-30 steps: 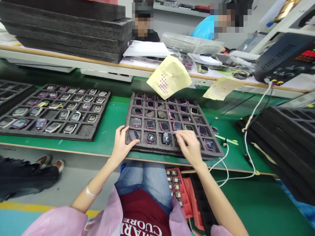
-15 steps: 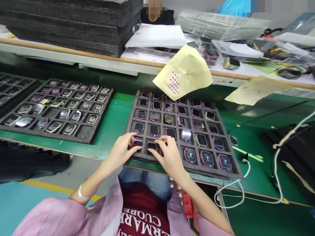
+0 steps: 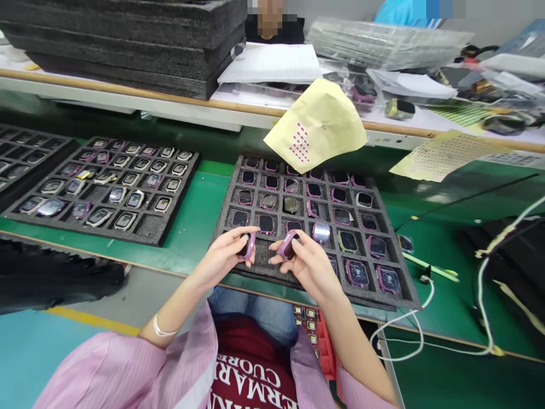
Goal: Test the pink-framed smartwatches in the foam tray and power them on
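Above the near left part of a black foam tray (image 3: pixel 400 284), both hands are each closed on a smartwatch. My left hand (image 3: pixel 223 253) grips a purple-cased smartwatch (image 3: pixel 248 247) between thumb and fingers, its side edge turned up. A second purple smartwatch (image 3: pixel 288 244) sits tilted in the fingers of my right hand (image 3: pixel 313 264). Beneath them, bare foam slots show in the tray's front row. Around the hands, the tray's other slots hold several more smartwatches (image 3: pixel 356 274), mostly purple-cased with dark screens. My right hand partly covers one of the front-row watches.
Left on the green bench (image 3: pixel 196 204) lies another foam tray (image 3: pixel 149 230) of pale and purple watches. A shelf above carries stacked foam trays (image 3: pixel 128 45), papers and plastic bags. A yellow paper (image 3: pixel 323 125) hangs over the near tray; a white cable (image 3: pixel 419 335) loops at right.
Both hands have lifted a purple smartwatch each out of the front row and tilted them. The slots under them now show bare foam.
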The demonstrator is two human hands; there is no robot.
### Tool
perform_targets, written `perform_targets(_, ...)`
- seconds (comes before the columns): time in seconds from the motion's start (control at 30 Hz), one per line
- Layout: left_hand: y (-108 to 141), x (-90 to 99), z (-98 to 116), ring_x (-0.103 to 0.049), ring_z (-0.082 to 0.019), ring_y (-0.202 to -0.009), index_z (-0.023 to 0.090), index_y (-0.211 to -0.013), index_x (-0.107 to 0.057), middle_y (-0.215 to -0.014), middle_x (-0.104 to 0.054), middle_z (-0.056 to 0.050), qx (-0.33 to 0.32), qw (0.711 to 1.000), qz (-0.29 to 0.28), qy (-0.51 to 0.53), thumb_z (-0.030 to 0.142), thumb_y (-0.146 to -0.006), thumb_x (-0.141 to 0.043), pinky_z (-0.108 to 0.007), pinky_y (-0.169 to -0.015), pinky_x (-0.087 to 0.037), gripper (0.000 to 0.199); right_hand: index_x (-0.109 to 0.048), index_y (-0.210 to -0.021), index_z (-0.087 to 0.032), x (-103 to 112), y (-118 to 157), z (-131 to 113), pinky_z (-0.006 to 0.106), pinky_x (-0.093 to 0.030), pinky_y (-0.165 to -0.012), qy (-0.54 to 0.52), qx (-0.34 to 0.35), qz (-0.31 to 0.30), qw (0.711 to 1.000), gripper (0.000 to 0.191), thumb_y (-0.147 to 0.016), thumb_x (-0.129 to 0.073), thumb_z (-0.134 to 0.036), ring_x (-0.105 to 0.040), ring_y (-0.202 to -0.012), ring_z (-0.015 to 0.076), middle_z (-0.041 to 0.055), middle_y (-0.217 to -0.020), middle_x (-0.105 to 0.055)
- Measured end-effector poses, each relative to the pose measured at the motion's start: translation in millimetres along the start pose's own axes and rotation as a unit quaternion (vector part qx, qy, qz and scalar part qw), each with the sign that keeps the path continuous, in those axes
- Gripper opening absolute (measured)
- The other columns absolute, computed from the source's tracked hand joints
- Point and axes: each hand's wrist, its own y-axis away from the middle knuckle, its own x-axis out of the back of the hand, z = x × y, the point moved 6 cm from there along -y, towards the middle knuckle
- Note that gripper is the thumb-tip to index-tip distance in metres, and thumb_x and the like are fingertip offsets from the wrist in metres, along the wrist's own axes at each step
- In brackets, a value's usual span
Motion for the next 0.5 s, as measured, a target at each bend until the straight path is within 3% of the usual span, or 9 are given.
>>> perform_targets(0.07, -5, -3.6, -2, -0.059, -0.013, -0.068, 0.014, -0.114, -0.061, -0.073, -0.058, -0.001, 0.008, 1.000, 0.007, 0.001, 0.032, -0.084, -0.063, -0.027, -0.066, -0.047, 0.035, -0.054, -0.098, -0.019, 1, -2, 3, 0.016, -0.043, -0.036, 0.007, -0.029, -0.006, 1.000, 0.023, -0.086, -0.066, -0.035, -0.063, -0.050, 0.0118, 0.0079, -0.088, -0.073)
perform_targets(0.13, -10, -4.5, -3, -0.060, -0.014, -0.071, 0.015, -0.114, -0.060, -0.074, -0.058, 0.000, 0.002, 0.999, 0.020, -0.033, 0.031, -0.083, -0.064, -0.027, -0.070, -0.046, 0.035, -0.057, -0.104, -0.017, 2, -3, 4, 0.015, -0.037, -0.031, 0.029, -0.039, -0.004, 0.999, 0.025, -0.087, -0.065, -0.032, -0.056, -0.043, 0.0082, 0.0097, -0.089, -0.073)
perform_targets(0.3, -18, 0.7, -4, -0.052, -0.010, -0.060, 0.018, -0.115, -0.054, -0.071, -0.053, 0.004, -0.044, 0.986, 0.040, -0.157, 0.026, -0.081, -0.066, -0.024, -0.061, -0.044, 0.037, -0.050, -0.133, -0.021, 6, -2, 3, 0.021, -0.050, -0.047, 0.017, -0.044, -0.019, 0.999, 0.046, -0.090, -0.061, -0.029, -0.063, -0.066, 0.0134, 0.0127, -0.111, -0.067)
perform_targets(0.5, -16, 3.2, -11, -0.048, -0.009, -0.058, 0.020, -0.118, -0.052, -0.075, -0.049, 0.004, -0.026, 0.970, 0.034, -0.241, 0.022, -0.083, -0.061, -0.022, -0.057, -0.042, 0.036, -0.056, -0.127, -0.025, 12, -1, 7, 0.025, -0.051, -0.050, -0.017, -0.033, -0.019, 0.999, 0.039, -0.089, -0.062, -0.028, -0.063, -0.062, 0.0137, 0.0083, -0.100, -0.069)
